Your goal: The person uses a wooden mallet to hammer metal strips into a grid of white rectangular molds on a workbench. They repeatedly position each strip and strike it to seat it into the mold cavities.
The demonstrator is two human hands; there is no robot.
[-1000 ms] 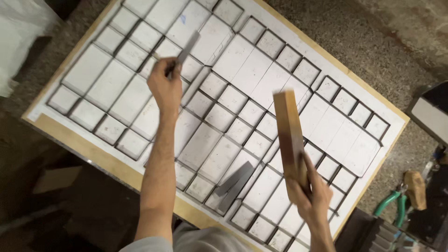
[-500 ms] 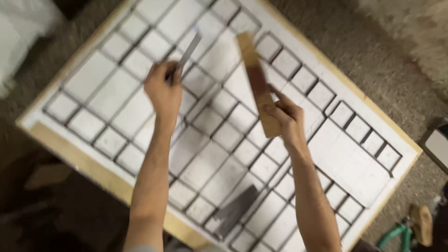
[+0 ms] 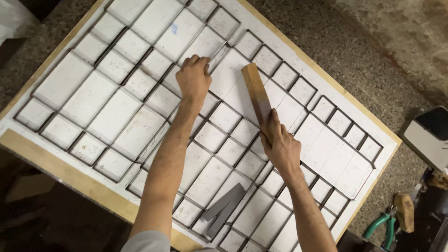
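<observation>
The wide white board, gridded with thin dark metal strips, lies before me. My right hand grips the long brown wooden block, fingers wrapped tight; it should strike squarely. My left hand pinches a thin grey metal strip, its lower end hidden.

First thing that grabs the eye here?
The big white board gridded with dark metal strips fills the floor. Over its upper middle, the left hand pinches a thin metal strip, while the right hand grips a wooden block. Green-handled pliers lie at lower right.
</observation>
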